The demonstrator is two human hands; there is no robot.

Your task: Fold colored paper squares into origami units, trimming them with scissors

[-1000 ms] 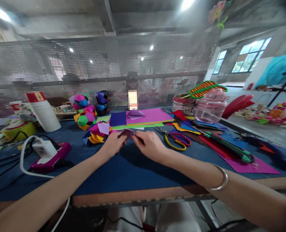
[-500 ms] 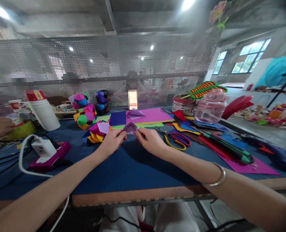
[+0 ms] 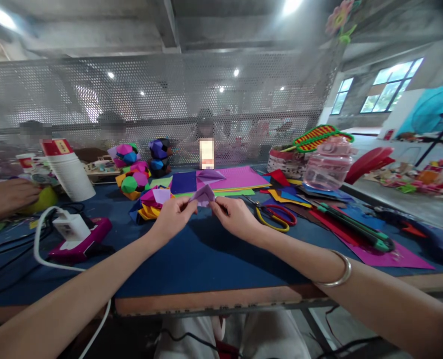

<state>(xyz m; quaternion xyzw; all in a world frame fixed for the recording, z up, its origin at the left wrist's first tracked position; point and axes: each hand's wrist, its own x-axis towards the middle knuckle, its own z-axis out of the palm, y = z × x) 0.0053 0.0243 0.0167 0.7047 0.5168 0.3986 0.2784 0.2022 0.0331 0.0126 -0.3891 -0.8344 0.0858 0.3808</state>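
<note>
A small piece of folded purple paper (image 3: 204,195) is held up above the blue table (image 3: 206,264), its top creased to a peak. My left hand (image 3: 174,214) pinches its left corner, and my right hand (image 3: 234,214) pinches the right one. Behind it, another folded purple paper piece (image 3: 211,176) lies on a stack of coloured paper sheets (image 3: 245,178). Just left of my left hand sits a multicoloured folded-paper form (image 3: 150,205). Scissors (image 3: 275,218) with red and yellow handles lie to the right of my right hand.
At left are stacked paper cups (image 3: 72,177), a magenta power strip (image 3: 82,244) with a white charger, and another person's hand (image 3: 10,199). At right stand a clear pink-lidded jar (image 3: 328,169), a green utility knife (image 3: 356,228) and a glue gun (image 3: 423,234).
The purple paper is raised slightly and shows more of its face. Both hands keep their pinch on it. The other person's hand at left reaches further into view.
</note>
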